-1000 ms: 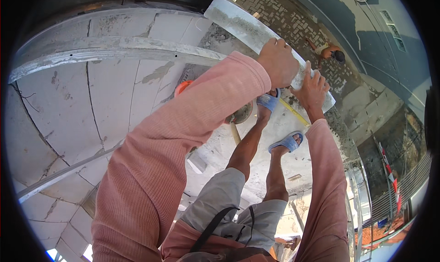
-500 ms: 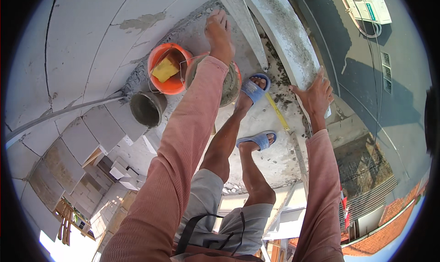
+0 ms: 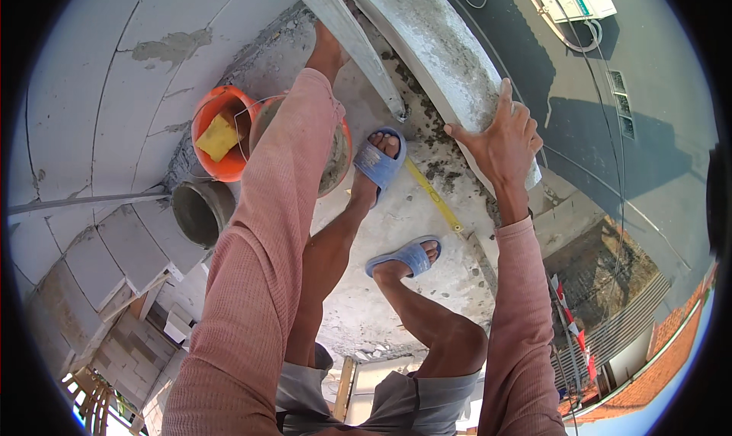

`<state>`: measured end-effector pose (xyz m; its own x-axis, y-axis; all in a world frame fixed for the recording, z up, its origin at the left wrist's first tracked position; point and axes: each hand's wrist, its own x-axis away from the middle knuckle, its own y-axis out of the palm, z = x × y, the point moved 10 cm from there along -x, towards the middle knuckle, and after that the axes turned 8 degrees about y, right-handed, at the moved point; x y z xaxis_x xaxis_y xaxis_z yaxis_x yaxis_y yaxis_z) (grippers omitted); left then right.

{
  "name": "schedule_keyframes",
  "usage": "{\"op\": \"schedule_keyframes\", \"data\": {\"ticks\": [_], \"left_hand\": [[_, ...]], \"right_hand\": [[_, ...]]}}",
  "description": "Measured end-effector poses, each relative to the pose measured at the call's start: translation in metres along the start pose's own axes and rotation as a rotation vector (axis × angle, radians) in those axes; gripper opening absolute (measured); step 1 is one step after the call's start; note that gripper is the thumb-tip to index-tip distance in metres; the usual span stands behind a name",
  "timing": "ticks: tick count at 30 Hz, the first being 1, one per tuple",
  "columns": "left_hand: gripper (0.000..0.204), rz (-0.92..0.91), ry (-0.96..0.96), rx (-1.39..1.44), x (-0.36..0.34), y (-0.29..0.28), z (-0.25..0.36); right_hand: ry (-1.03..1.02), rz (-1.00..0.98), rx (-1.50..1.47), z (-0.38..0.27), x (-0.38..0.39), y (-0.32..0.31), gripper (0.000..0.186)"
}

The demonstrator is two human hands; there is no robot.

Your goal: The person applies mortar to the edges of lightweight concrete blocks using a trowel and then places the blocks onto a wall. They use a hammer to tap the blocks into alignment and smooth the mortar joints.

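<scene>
My left hand reaches far forward beside a long grey board. The board covers most of its fingers, so their grip is hidden. My right hand lies on the end of a low wall of pale blocks, fingers spread over its top and thumb out along the inner edge. Rough grey mortar marks the wall's top. Left of my left forearm stands an orange bucket with a yellow sponge in it. Another bucket of grey mortar is partly hidden by that forearm.
A dark round bucket stands by the left block wall. On the concrete floor, a yellow strip lies near my blue sandals, with mortar crumbs along the low wall's foot. Beyond that wall is a drop to lower roofs.
The view has shifted so that most things sit further left. My left hand has gone forward behind the board, and my right hand stays at the wall's end with its fingers spread.
</scene>
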<state>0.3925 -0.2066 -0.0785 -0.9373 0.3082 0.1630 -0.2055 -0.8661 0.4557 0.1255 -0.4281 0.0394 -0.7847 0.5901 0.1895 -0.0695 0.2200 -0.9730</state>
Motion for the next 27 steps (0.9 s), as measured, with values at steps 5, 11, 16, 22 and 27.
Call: {"op": "schedule_keyframes", "data": {"ticks": [5, 11, 16, 22, 27], "left_hand": [[0.058, 0.172, -0.138, -0.07, 0.019, -0.007, -0.015], [0.052, -0.022, -0.12, -0.172, -0.036, -0.003, -0.036], [0.048, -0.026, -0.121, -0.018, -0.055, -0.001, -0.074], [0.075, -0.092, -0.164, -0.204, -0.044, 0.027, -0.079], [0.079, -0.027, -0.198, -0.072, -0.055, -0.015, -0.078]], "right_hand": [[-0.055, 0.122, -0.025, 0.007, 0.008, 0.0, 0.125], [-0.064, 0.093, -0.02, -0.001, 0.019, -0.002, 0.131], [-0.081, 0.147, -0.055, -0.006, 0.014, 0.005, 0.131], [-0.049, 0.09, -0.086, 0.007, 0.014, -0.004, 0.133], [-0.113, 0.052, -0.052, -0.019, 0.01, 0.014, 0.134]]}}
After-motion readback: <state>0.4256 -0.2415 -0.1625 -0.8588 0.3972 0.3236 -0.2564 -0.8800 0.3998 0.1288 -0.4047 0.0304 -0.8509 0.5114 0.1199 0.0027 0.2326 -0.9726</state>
